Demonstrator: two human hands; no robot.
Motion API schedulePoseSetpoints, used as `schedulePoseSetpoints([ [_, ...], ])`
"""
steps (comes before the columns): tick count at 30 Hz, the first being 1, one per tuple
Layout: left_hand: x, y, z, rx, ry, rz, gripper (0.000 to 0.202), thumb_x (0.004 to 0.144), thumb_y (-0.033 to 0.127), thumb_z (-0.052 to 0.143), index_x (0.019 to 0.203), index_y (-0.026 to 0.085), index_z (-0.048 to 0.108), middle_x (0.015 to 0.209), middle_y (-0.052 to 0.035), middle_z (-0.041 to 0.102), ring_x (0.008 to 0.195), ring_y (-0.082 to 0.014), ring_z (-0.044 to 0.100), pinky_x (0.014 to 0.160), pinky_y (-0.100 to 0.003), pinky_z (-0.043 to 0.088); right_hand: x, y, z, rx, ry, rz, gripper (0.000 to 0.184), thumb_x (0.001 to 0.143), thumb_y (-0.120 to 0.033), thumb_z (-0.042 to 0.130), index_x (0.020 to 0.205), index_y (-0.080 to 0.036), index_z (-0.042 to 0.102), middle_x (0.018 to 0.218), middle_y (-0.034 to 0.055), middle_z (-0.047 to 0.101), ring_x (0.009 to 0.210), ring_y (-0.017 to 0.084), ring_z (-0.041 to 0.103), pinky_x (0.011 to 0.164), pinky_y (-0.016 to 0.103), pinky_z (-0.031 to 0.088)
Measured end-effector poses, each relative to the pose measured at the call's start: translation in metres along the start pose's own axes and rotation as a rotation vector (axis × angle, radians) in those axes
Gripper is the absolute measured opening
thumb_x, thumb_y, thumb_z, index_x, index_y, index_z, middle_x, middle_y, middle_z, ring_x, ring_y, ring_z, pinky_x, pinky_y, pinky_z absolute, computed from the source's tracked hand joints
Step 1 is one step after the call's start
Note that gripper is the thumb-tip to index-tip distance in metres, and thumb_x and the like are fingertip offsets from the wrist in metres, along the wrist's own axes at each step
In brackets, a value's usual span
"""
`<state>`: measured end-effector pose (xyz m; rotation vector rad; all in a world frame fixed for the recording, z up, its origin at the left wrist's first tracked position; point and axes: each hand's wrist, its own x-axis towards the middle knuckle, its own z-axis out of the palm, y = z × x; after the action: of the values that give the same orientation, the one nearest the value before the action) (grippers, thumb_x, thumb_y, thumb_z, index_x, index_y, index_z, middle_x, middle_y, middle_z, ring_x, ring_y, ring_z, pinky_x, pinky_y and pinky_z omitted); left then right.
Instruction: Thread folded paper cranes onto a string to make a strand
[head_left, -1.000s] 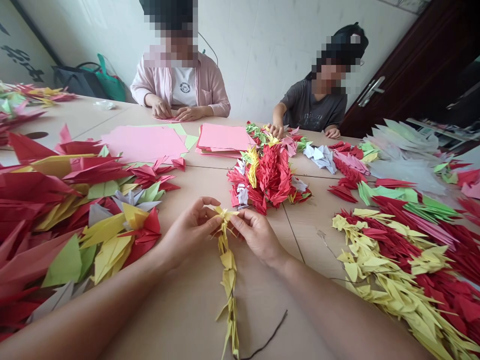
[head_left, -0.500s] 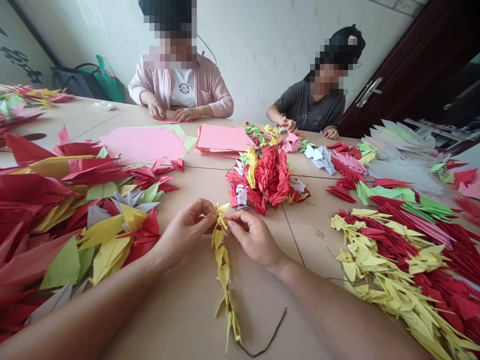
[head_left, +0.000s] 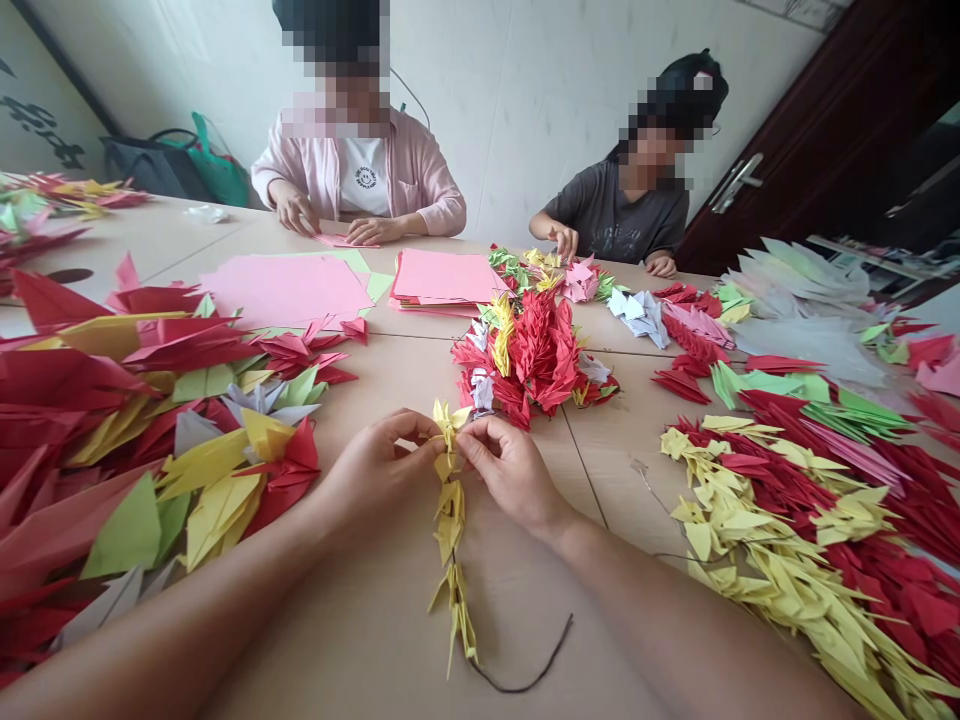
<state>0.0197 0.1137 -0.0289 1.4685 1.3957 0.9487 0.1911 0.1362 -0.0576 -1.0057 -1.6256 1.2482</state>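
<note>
My left hand (head_left: pixel 375 465) and my right hand (head_left: pixel 510 472) meet over the table's middle, both pinching the top of a string of yellow folded paper pieces (head_left: pixel 450 520). The string hangs toward me and lies on the wooden table (head_left: pixel 375 620). A thin dark wire (head_left: pixel 536 668) trails from its lower end to the right. Just beyond my fingers lies a heap of red folded pieces (head_left: pixel 536 355).
Piles of red, yellow and green folded pieces (head_left: pixel 150 420) fill the left; yellow and red strings (head_left: pixel 810 520) fill the right. Pink paper sheets (head_left: pixel 442 275) lie further back. Two people sit opposite, one in pink (head_left: pixel 360 170), one in grey (head_left: pixel 622 215), handling paper.
The yellow string has been drawn up a little, so its lower end and the wire lie farther from me. The person in grey has raised a hand over the pieces.
</note>
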Motion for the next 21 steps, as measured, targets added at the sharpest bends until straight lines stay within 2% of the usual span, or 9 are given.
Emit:
schedulePoseSetpoints([
  [4,0.0015,0.0002,-0.0033,0.034,0.024,0.044,0.022,0.073,0.042,0.069,0.069,0.020,0.068,0.075,-0.0012,0.066,0.070,-0.0170,0.059,0.063,-0.026,0.045,0.0011,0.0001,0.0002,0.020,-0.021,0.017,0.024,0.083,-0.042,0.065,0.080,-0.018,0.064,0.068,-0.0013,0.059,0.060,0.012,0.052,0.059,0.025,0.044],
  [9,0.0037,-0.0024,-0.0066,0.030,-0.010,0.084,0.026,0.071,0.046,0.072,0.066,0.020,0.068,0.076,-0.0023,0.066,0.071,-0.0183,0.061,0.064,-0.027,0.046,0.0015,-0.0012,0.0003,0.031,-0.026,0.010,0.029,0.079,-0.047,0.070,0.075,-0.018,0.065,0.068,-0.0004,0.061,0.064,0.014,0.055,0.063,0.026,0.045],
  [15,0.0030,-0.0033,-0.0060,0.061,-0.008,0.102,0.028,0.075,0.046,0.069,0.065,0.020,0.067,0.084,-0.0035,0.062,0.075,-0.0178,0.059,0.064,-0.028,0.046,0.0006,-0.0026,-0.0008,0.023,-0.029,-0.016,0.029,0.081,-0.045,0.069,0.073,-0.018,0.064,0.070,-0.0003,0.062,0.067,0.014,0.056,0.064,0.025,0.045],
  [21,0.0018,-0.0011,-0.0021,0.073,0.007,0.096,0.026,0.077,0.042,0.066,0.064,0.019,0.065,0.090,-0.0045,0.059,0.078,-0.0179,0.059,0.062,-0.026,0.048,-0.0010,-0.0007,-0.0002,-0.012,-0.022,0.020,0.026,0.082,-0.042,0.066,0.075,-0.018,0.061,0.070,-0.0008,0.061,0.065,0.013,0.055,0.061,0.024,0.043],
])
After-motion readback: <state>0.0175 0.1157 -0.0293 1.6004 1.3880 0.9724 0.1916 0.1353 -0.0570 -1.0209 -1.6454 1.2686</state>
